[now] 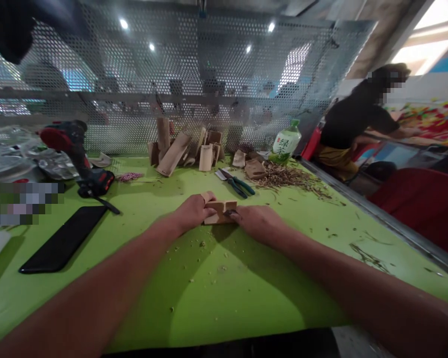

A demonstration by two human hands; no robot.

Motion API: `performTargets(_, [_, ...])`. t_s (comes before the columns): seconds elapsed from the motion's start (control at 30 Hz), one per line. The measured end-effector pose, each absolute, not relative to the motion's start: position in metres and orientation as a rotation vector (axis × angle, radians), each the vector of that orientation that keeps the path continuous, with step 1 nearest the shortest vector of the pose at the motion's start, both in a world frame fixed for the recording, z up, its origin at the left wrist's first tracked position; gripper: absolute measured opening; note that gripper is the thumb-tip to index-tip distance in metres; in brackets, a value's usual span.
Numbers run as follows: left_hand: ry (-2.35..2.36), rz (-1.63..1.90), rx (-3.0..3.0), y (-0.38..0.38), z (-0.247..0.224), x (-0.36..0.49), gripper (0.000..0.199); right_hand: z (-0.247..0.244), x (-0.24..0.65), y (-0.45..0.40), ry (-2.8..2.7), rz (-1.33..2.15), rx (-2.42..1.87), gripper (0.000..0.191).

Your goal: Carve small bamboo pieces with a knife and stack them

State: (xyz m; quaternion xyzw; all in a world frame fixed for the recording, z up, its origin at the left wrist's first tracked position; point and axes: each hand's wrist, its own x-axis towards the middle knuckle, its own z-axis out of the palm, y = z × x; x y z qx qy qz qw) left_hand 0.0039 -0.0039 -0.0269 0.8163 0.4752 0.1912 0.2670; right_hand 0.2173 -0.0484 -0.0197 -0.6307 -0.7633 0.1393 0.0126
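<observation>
My left hand (pixel 192 213) is closed on the left end of a small pale wooden piece (pixel 217 217), its thumb lying across the near face. A notch or split shows near the middle of that piece's upper edge. From the right, my right hand (pixel 260 223) has its fingers closed at the wood's right end. Something small and dark pokes out at those fingertips against the wood; its kind is too small to tell. Pale crumbs (pixel 202 243) lie scattered on the green tabletop (pixel 209 298) in front of my hands.
Green-handled pliers (pixel 239 184) lie beyond my hands. Farther back are wooden pieces (pixel 173 154), shavings (pixel 289 179) and a green-labelled bottle (pixel 284 141) before a perforated metal screen (pixel 216 64). Left are a cordless drill (pixel 72 154) and a black flat case (pixel 65 241). A person (pixel 358 114) sits right.
</observation>
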Motion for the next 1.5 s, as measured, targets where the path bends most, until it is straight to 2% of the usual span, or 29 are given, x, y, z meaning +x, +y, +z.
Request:
performTargets(0.3, [1.302,0.535,2.169,-0.002,-0.029,0.006,0.035,-0.013,0.220,-0.039,-2.558,0.433,-1.838,0.050])
performTargets(0.4, [1.279,0.506,2.152,-0.003,-0.026,0.007,0.039,-0.014,0.222,-0.043,-2.529,0.436,-1.814,0.047])
performTargets(0.67, [1.266,0.502,2.138,-0.002,-0.028,0.006,0.041,-0.017,0.219,-0.045,-2.371,0.204,-1.932,0.043])
performTargets(1.07, [1.338,0.478,2.105,-0.005,-0.023,0.008,0.041,-0.016,0.215,-0.040,-2.469,0.378,-1.986,0.047])
performTargets(1.3, [1.322,0.486,2.139,-0.004,-0.023,0.008,0.042,-0.008,0.214,-0.042,-2.612,0.247,-1.910,0.044])
performTargets(1.5, [1.326,0.467,2.178,-0.002,-0.024,0.008,0.043,-0.018,0.220,-0.043,-2.453,0.213,-1.926,0.048])
